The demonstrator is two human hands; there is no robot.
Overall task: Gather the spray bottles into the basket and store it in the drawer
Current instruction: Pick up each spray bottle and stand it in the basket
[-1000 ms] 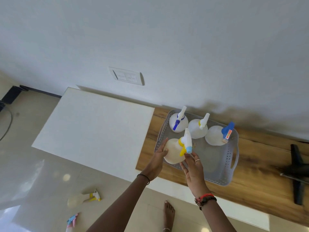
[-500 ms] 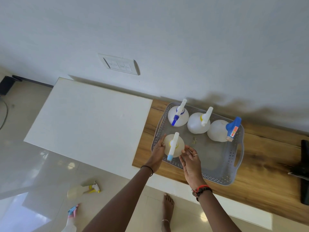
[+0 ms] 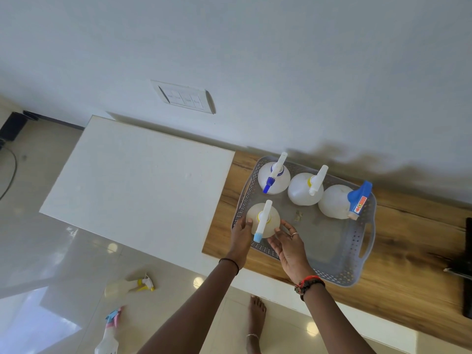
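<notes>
A grey perforated basket (image 3: 341, 279) sits on a wooden counter (image 3: 408, 290). Three white spray bottles stand along its far side: one with a dark blue nozzle (image 3: 282, 178), one with a yellow collar (image 3: 300, 194), one with a blue trigger head (image 3: 333, 204). Another bottle, with a light blue nozzle tip (image 3: 256, 215), stands upright in the near left corner. My left hand (image 3: 241, 237) grips its left side with the thumb on it. My right hand (image 3: 290, 247) is beside its right side, fingers spread, fingertips at its surface.
Two more spray bottles lie on the tiled floor: a yellow-headed one (image 3: 122, 288) and a pink and blue one (image 3: 108, 341). A white cabinet top (image 3: 132, 180) adjoins the counter on the left. A black object (image 3: 467, 264) stands at the right edge. My bare foot (image 3: 256, 311) is below.
The light-blue-tipped bottle went from tilted in both hands to standing upright in the basket's near left corner. My right hand has loosened and its fingers have spread.
</notes>
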